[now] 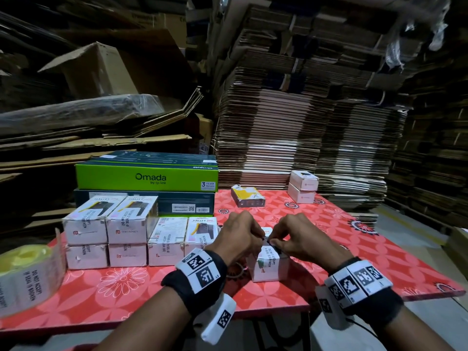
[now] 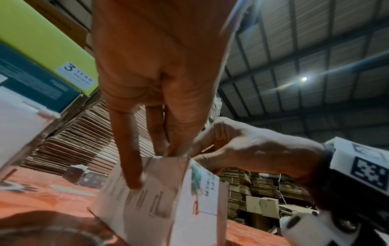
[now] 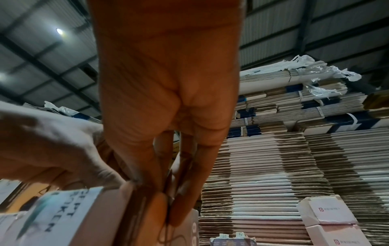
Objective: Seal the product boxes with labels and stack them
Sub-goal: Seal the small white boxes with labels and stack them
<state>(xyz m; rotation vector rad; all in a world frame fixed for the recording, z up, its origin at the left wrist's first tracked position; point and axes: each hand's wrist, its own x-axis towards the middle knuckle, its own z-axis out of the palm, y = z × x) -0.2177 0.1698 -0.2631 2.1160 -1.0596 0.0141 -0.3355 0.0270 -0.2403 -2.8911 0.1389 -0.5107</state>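
Box near table front edge; L hand, R hand fingers pinch its top edge.

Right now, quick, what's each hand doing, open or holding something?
Left hand: closed, pinching the top edge of the white box by its seal label.
Right hand: closed, pinching the same edge.

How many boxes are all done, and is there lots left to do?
Six white boxes on the left already wear seal labels, four stacked in twos. Now the left hand and right hand pinch a label at the top of one more box, not yet stacked. Probably left: the yellow box and maybe the two small boxes at the back; their seals are too small to tell.
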